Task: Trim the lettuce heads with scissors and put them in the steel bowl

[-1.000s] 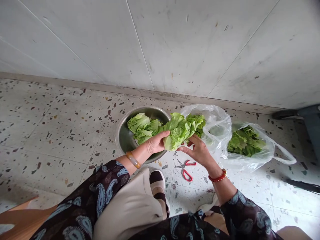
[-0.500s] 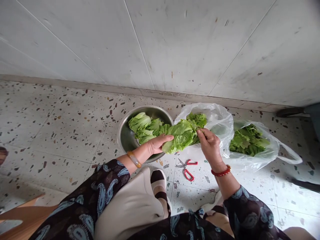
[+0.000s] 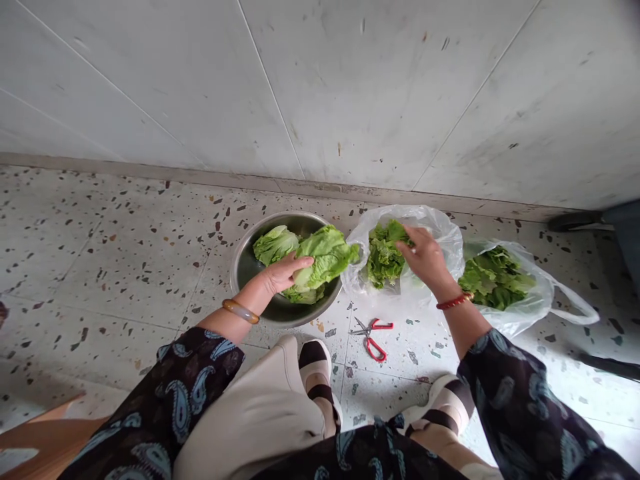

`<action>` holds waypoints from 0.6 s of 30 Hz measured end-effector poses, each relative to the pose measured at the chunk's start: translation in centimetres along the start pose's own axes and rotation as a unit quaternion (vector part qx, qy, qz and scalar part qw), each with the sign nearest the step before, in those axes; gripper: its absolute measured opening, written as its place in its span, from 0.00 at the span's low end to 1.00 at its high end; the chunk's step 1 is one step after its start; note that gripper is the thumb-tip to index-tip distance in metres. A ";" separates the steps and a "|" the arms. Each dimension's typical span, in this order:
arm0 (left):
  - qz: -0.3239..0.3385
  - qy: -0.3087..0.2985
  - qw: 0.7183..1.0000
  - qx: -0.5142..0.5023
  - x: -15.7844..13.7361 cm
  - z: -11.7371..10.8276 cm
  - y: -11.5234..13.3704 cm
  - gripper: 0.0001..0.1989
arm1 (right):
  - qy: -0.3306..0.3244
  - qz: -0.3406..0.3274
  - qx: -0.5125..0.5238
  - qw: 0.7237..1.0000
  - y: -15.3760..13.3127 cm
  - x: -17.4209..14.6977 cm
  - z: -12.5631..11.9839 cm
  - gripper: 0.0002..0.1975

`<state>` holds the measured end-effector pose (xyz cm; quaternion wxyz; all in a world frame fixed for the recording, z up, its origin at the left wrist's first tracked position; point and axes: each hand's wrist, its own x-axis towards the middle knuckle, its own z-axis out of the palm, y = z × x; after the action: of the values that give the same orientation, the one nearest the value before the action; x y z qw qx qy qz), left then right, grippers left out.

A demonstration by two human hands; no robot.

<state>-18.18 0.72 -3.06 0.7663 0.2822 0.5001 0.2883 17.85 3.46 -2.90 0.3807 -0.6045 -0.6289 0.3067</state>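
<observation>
My left hand (image 3: pixel 286 272) is closed on a head of green lettuce (image 3: pixel 326 255), thumb on top, over the steel basin (image 3: pixel 239 277). More lettuce (image 3: pixel 275 245) lies inside that basin. To the right, my right hand (image 3: pixel 425 253) is over the open clear plastic bag (image 3: pixel 447 233). Its bent fingers pinch a lettuce leaf (image 3: pixel 399 231) at the edge of the loose leaves (image 3: pixel 385 263) in the bag. My right fingertips are partly hidden by the hand.
Red-handled scissors (image 3: pixel 373 339) lie spread on the speckled floor (image 3: pixel 135 267) near my feet. A second plastic bag (image 3: pixel 545 293) of leaves stands farther right. The grey wall (image 3: pixel 320 100) runs behind. A wooden piece (image 3: pixel 45 433) shows at lower left.
Both hands have drawn apart. My left hand has carried the lettuce left over the basin; my right hand has left that head and moved up and right over the bag.
</observation>
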 end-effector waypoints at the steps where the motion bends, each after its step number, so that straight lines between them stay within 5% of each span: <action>1: 0.015 0.027 0.999 -0.014 0.2 -0.8 0.1 0.19 | -0.024 -0.017 -0.052 0.998 0.8 0.5 0.4 0.23; 6: 0.060 0.126 0.987 -0.085 0.9 -3.7 -0.6 0.21 | -0.024 -0.065 -0.155 0.985 2.9 0.5 1.7 0.26; 11: 0.054 0.187 0.976 -0.100 1.3 -4.2 -1.1 0.22 | -0.189 -0.144 -0.268 0.934 2.9 -2.7 4.7 0.26; 14: 0.058 0.230 0.970 -0.062 1.6 -4.1 -1.0 0.23 | -0.246 -0.069 -0.320 0.912 4.9 -2.9 5.9 0.24; 18: 0.107 0.288 0.952 0.009 1.8 -4.6 -1.3 0.25 | -0.231 0.051 -0.348 0.907 8.4 -1.1 4.9 0.23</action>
<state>-21.59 1.86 -6.65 0.5521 0.2461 0.6686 0.4332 18.11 3.44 -12.66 -0.0255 -0.6425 -0.7340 0.2185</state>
